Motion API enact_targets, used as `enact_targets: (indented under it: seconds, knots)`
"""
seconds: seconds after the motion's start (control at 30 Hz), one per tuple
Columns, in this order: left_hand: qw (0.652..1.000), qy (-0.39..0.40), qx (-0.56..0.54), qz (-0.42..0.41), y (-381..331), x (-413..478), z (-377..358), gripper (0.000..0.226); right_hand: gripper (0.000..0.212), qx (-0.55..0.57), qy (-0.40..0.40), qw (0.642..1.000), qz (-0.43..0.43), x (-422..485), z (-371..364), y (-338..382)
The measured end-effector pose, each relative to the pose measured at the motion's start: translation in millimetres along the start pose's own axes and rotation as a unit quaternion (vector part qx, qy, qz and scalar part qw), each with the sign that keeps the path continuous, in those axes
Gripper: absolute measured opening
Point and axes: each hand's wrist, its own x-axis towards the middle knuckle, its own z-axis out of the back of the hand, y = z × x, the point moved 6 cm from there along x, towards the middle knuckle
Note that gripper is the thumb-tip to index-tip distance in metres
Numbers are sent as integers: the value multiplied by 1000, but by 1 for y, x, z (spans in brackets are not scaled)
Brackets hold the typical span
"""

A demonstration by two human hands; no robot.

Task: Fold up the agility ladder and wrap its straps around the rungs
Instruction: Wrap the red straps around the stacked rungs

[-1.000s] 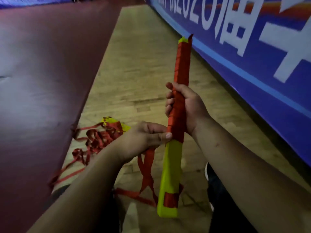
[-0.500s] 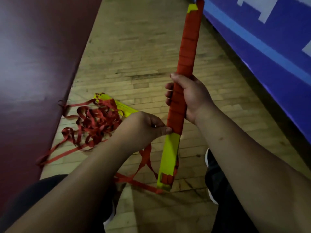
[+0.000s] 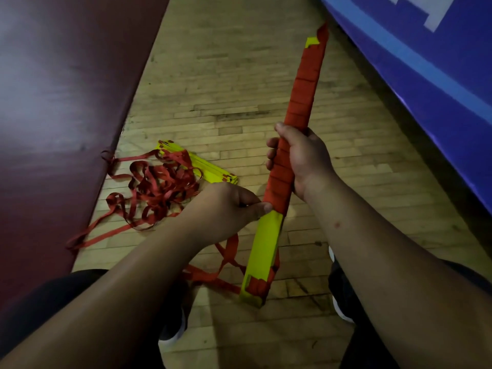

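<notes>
Wooden gym floor [image 3: 239,89], with a maroon mat [image 3: 53,102] at 9 o'clock and a blue banner [image 3: 426,75] at 2 o'clock. The right hand [image 3: 300,161] grips the rung bundle [image 3: 266,243] mid-length, tilted toward 1 o'clock. The left hand [image 3: 226,209] pinches the strap [image 3: 303,83] against the bundle below. Risk: easing this pinch slackens the winding. The strap's free length trails toward the tangled pile [image 3: 159,187] at 9 o'clock and may snag.

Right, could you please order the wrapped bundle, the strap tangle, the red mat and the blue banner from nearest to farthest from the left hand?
1. wrapped bundle: pinched by the left hand at its right.
2. strap tangle: on the floor, just left.
3. red mat: further left.
4. blue banner: far right.
</notes>
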Motion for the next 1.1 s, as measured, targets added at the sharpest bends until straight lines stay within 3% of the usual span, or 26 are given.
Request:
enact_targets:
  seconds: [0.13,0.27,0.4,0.57,0.67,0.77,0.87,0.97,1.1]
  knots:
    - [1000,2,9,-6,-4,-9,3,37,13,-7,-7,1000,18,-1,-2,2]
    - [987,-38,156,30,-11,-13,-2,63,12,-24,-23,998,47,-3,-7,3]
    - [974,-60,213,50,-13,-9,-8,61,12,-32,-24,998,50,-3,-15,-4]
    - [995,-41,86,34,-10,-8,2,50,12,84,50,995,-34,-2,-28,-4]
    - [998,6,-68,9,-6,-11,9,50,29,143,131,979,-67,-4,-34,-2]
    - [977,82,-198,-24,-9,-16,10,45,49,199,221,949,-102,-10,-38,-1]
    - [946,150,-283,-43,-18,-23,4,30,54,260,309,904,-140,-15,-44,-1]
    - [936,172,-303,-43,-17,-26,1,31,35,297,326,885,-152,-14,-45,-3]
    - [957,167,-232,-49,-13,-29,6,32,23,250,273,921,-118,-12,-43,2]
